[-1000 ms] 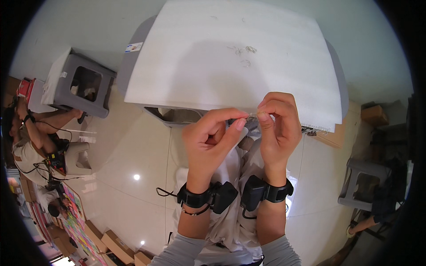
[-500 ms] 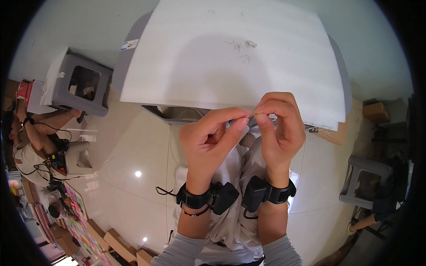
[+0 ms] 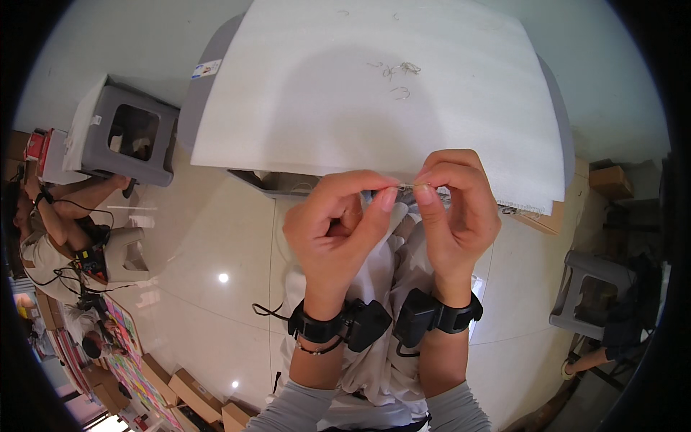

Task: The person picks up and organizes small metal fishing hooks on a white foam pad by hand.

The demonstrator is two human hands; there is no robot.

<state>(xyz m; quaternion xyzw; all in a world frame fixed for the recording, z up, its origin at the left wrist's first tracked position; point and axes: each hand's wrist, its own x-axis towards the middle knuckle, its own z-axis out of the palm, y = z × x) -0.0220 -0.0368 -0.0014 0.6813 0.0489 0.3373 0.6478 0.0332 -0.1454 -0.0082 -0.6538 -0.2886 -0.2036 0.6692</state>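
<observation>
My left hand (image 3: 332,229) and my right hand (image 3: 461,209) meet just off the near edge of a white foam sheet (image 3: 237,115). Thumb and forefinger of each are pinched on a thin, pale metal wire piece (image 3: 407,186) that spans the small gap between them. Its ends are hidden under the fingertips, and its exact kind is too small to make out. On the sheet lies a small tangle of thin curved wire pieces (image 3: 410,68), with a loose curved piece (image 3: 400,93) nearer me. More thin wire pieces (image 3: 524,212) line the sheet's near right edge.
The sheet covers a grey plastic stool or table (image 3: 209,79). Another grey stool (image 3: 129,133) stands to the left, beside a seated person (image 3: 57,245). A further grey stool (image 3: 594,295) and a cardboard box (image 3: 610,180) are at right. Open cartons (image 3: 194,396) lie at lower left.
My left fingertips have drawn slightly left, away from the right ones, so more of the wire piece shows between them. The right hand has barely moved.
</observation>
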